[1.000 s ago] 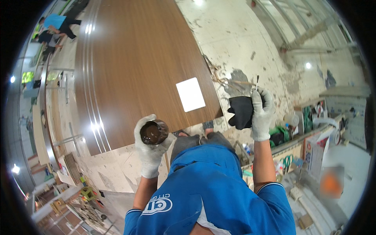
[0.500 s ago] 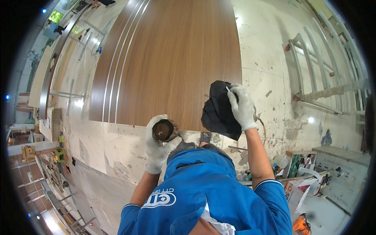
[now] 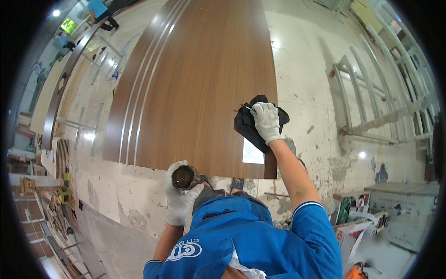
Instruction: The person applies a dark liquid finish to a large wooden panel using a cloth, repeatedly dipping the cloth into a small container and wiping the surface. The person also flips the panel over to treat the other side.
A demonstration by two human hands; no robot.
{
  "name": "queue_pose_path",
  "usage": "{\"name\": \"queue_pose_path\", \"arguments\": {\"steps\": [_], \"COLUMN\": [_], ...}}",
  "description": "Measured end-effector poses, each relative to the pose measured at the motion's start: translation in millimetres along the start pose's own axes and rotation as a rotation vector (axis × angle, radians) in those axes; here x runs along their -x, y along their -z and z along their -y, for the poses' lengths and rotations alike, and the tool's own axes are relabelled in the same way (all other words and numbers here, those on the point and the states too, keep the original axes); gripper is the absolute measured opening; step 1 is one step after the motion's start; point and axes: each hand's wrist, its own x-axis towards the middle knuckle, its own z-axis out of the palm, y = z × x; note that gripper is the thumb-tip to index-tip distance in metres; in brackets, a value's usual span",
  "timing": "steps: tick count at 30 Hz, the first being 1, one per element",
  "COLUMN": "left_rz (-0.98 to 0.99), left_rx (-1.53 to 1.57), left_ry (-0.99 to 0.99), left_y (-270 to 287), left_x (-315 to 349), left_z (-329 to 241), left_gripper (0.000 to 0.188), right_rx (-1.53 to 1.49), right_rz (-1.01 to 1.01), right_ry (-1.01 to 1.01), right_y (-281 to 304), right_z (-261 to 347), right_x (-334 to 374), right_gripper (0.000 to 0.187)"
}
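A wood-grain door panel point(image 3: 204, 116) with three silvery strips along its left side lies in front of me. In my gloved left hand point(image 3: 177, 204), just off the panel's near edge, is a stained brown cup point(image 3: 191, 175) with dark liquid inside. My gloved right hand point(image 3: 267, 122) is closed on a bunched black cloth point(image 3: 248, 128) over the panel's right edge. A thin pale stick point(image 3: 248, 107) pokes out by those fingers; its kind is unclear. Near the cloth, a white paper label point(image 3: 252, 152) is on the panel.
Metal rack frames point(image 3: 367, 93) stand on the right. Another long panel point(image 3: 58, 107) rests on supports at the left. A person in blue point(image 3: 97, 9) is at the far left. A cluttered shelf point(image 3: 355, 209) and a grey box point(image 3: 399, 211) stand at my lower right.
My right hand has moved left and gathered the hanging cloth over the panel. The white label has come into view. The cup in my left hand sits slightly lower and further left.
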Motion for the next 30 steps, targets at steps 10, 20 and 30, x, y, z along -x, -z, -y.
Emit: {"name": "queue_pose_path", "arguments": {"steps": [10,20,30], "left_rz": [-0.088,-0.202,-0.284], "left_rx": [0.12,0.01,-0.037], "left_ry": [0.094,0.126,0.161], "left_y": [22.0,140.3,304.8], "left_x": [-2.9,-5.2,-21.8], "left_z": [0.1,30.0,72.4], "left_gripper": [0.071,0.079,0.069], "right_rx": [-0.165,0.128,-0.437], "right_rz": [0.212,0.009,0.19], "right_ry": [0.174,-0.317,0.359], "right_y": [-31.2,-112.0,-196.1], "right_z": [121.5,98.3,416.1], "right_x": [-1.4,-95.9,-68.1], "right_gripper": [0.004,0.022,0.01]}}
